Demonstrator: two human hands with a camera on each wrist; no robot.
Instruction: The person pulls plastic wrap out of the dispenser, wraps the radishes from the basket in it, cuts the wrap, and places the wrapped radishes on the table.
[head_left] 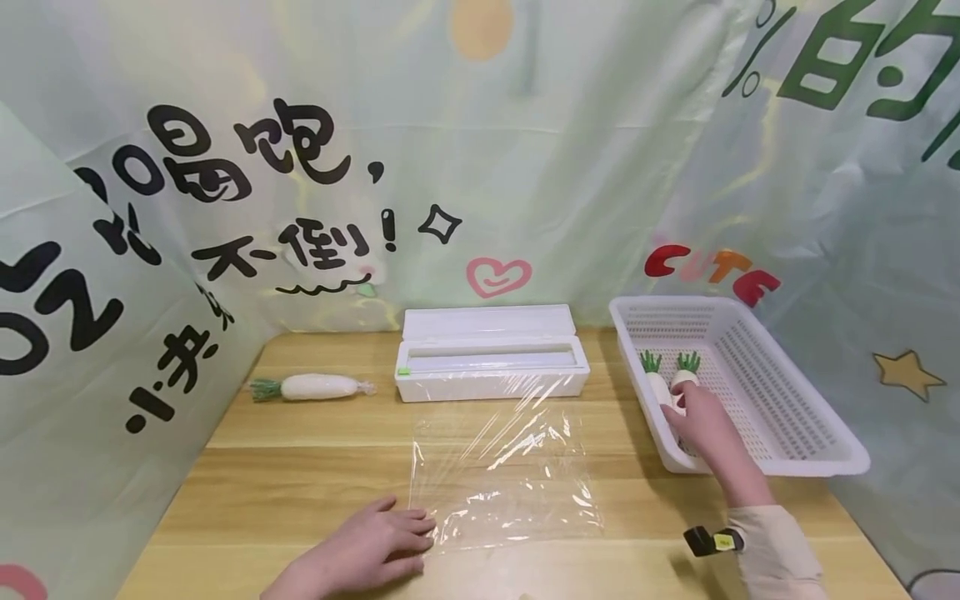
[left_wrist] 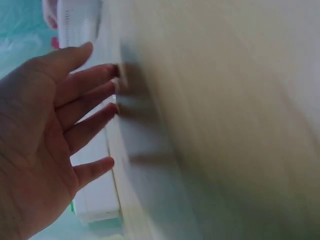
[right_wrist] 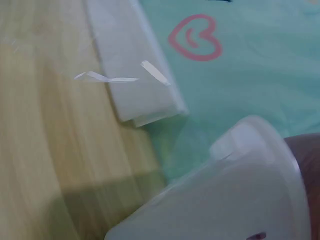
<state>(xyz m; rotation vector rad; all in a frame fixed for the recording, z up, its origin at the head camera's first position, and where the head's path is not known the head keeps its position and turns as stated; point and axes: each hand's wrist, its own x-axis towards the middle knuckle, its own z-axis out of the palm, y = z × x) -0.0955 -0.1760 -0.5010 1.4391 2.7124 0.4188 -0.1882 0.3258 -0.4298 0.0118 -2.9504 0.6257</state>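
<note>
My left hand (head_left: 375, 542) lies palm down at the lower left corner of a clear sheet of plastic wrap (head_left: 517, 475), fingers extended. The wrap runs across the table from a white wrap dispenser box (head_left: 491, 383) with its lid raised. In the left wrist view, the fingers of my left hand (left_wrist: 50, 120) are spread and slightly bent. Inside a white basket (head_left: 795, 392), my right hand (head_left: 708, 425) grips a white radish (head_left: 684, 379) with green leaves. Another white radish (head_left: 657, 387) lies just left of it. The right wrist view hides that hand behind the basket wall (right_wrist: 225, 200).
A white radish (head_left: 318, 387) with green leaves lies on the wooden table (head_left: 300, 467), left of the dispenser box. A printed cloth backdrop (head_left: 570, 183) rises behind and beside the table. The basket stands at the table's right side.
</note>
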